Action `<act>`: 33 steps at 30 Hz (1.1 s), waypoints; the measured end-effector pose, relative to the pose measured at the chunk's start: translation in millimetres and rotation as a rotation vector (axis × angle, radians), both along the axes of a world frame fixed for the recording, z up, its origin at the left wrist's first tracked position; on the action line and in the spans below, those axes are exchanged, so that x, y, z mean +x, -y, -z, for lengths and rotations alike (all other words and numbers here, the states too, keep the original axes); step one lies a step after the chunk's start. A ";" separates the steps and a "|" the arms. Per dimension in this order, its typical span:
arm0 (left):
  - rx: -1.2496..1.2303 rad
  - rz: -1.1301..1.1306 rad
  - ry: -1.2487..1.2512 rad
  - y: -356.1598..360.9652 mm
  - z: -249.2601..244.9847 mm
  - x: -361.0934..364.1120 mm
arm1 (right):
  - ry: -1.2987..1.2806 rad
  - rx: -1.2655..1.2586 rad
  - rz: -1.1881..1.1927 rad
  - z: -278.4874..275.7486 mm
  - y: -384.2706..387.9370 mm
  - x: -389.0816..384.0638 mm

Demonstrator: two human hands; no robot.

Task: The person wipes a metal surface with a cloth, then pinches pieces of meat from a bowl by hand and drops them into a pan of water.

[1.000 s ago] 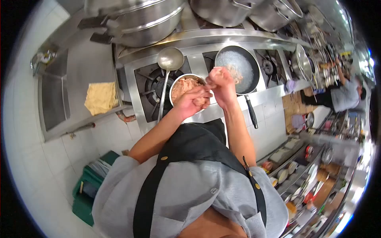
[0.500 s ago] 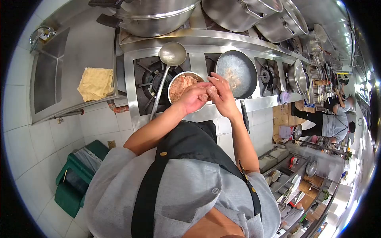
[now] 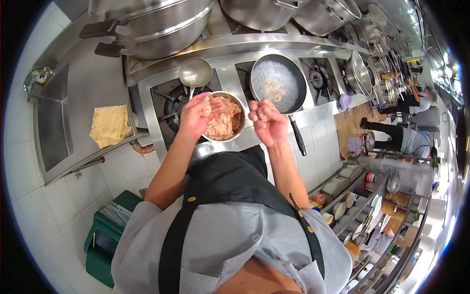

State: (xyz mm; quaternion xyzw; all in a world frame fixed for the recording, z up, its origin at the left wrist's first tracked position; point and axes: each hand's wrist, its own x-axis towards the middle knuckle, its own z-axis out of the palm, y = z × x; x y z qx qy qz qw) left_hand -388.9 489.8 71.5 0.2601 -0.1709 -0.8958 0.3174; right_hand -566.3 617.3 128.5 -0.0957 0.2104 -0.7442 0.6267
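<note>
Right, the left hand (image 3: 196, 115) is down in the round steel bowl (image 3: 241, 109), which sits on the front edge of the steel stove (image 3: 147, 105) at the person's twelve o'clock. Its fingers are bent and sunk into the pinkish minced mixture (image 3: 224, 123), half closed around a clump on the bowl's nine o'clock side. The right hand (image 3: 267, 122) hovers just beside the bowl at three o'clock. It is palm up, with the fingers curled in and the tips bunched; whether a scrap of mix lies in there, I cannot tell. That mince looks soft, wet and sticky. It should give under any squeeze, cling to skin and tear rather than lift whole, so a scooping hold from underneath with cupped fingers looks the better way in. The bowl itself looks light and smooth-walled, likely to slide, and best steadied at its rim. At one o'clock from the bowl is the dark round frying pan (image 3: 296, 136), its liquid bubbling with pale bits afloat. A long-handled steel ladle (image 3: 195, 72) rests at eleven o'clock, and a folded yellow cloth (image 3: 110, 125) lies well off at nine.
</note>
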 end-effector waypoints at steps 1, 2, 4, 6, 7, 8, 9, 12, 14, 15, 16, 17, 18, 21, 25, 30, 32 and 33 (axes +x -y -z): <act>0.030 0.020 -0.019 0.3 1.0 3.8 | -0.012 0.046 -0.003 -14.0 2.7 4.8; 0.058 0.036 -0.037 0.0 1.3 5.6 | -0.090 -0.074 0.001 -27.3 5.9 5.2; 0.107 0.069 -0.093 -3.0 4.4 8.5 | -0.295 -0.209 0.139 -62.1 13.0 -13.2; 0.170 0.079 -0.107 -5.6 7.2 10.6 | -0.538 -0.221 0.371 -93.3 16.9 -40.4; 0.209 0.072 -0.093 -7.7 8.6 11.0 | -0.768 -0.095 0.498 -103.7 19.6 -57.8; 0.251 0.065 -0.079 -9.5 11.2 11.3 | -1.062 0.067 0.585 -98.9 28.7 -77.7; 0.265 0.128 -0.201 -9.4 18.4 13.0 | -1.142 0.430 0.677 -85.1 43.4 -97.0; 0.295 0.254 -0.402 -5.0 30.9 16.4 | -1.344 0.882 0.320 43.5 58.2 -186.5; 0.306 0.237 -0.303 -5.8 24.3 15.5 | -1.327 0.971 -0.052 140.7 46.9 -252.3; 0.221 0.230 -0.279 -7.1 20.8 16.0 | -0.900 0.960 0.250 118.5 46.8 -218.0; 0.138 0.224 -0.248 -9.9 17.6 16.9 | -1.819 0.880 -0.076 117.9 46.8 -227.6; 0.057 0.222 -0.213 -12.0 15.7 18.2 | -1.636 0.912 -0.036 122.2 48.7 -233.0; 0.004 0.249 -0.211 -12.0 16.7 20.6 | -1.448 0.940 0.020 123.9 50.9 -236.3; 0.059 0.256 -0.179 -12.7 13.5 18.8 | -1.547 0.692 0.097 77.0 63.2 -192.5; -0.117 0.311 0.128 -16.1 5.4 -7.7 | -1.949 -0.025 -0.283 -34.1 45.9 -7.4; -0.071 0.359 0.046 -19.8 11.7 -18.9 | -1.939 -0.082 -0.111 10.1 33.4 12.2; -0.051 0.340 0.080 -19.6 16.4 -17.3 | -1.814 0.096 -0.231 9.5 28.6 6.8; -0.042 0.333 0.095 -20.3 13.6 -17.5 | -1.781 0.100 -0.189 10.9 26.1 7.0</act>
